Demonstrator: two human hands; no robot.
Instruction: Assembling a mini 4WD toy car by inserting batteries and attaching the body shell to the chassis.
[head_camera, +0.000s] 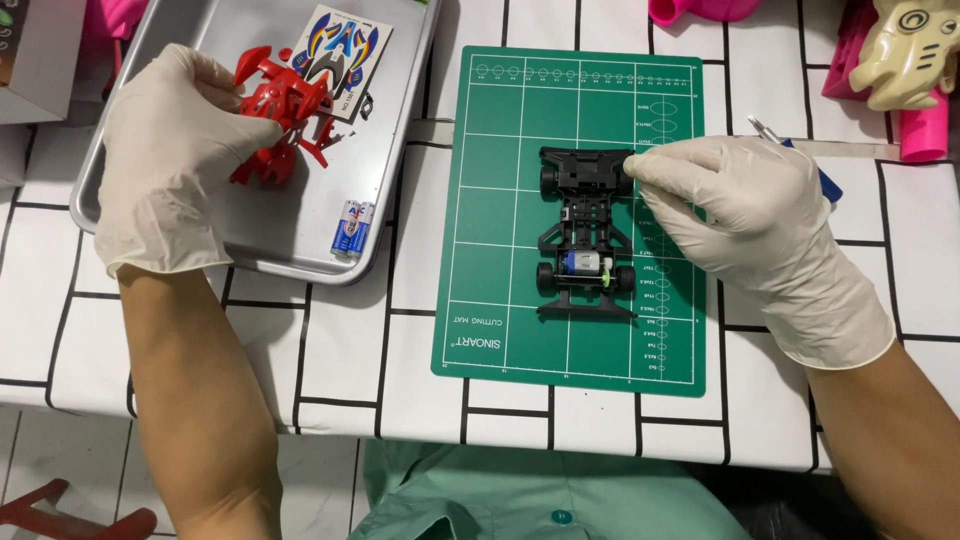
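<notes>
Black toy car chassis (587, 235) flat on green cutting mat (500, 200) | right hand (745, 215) fingers pinching its front wheel, best kept steady | left hand (165, 150) fingers closed on red body shell (280, 105) over metal tray (400, 120); lift level.

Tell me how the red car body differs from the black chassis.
The red car body lies on the metal tray under the left hand; the black chassis sits on the green cutting mat, touched by the right hand. The chassis carries wheels and a motor; the body has none. Both are plastic toy-car parts.
</notes>
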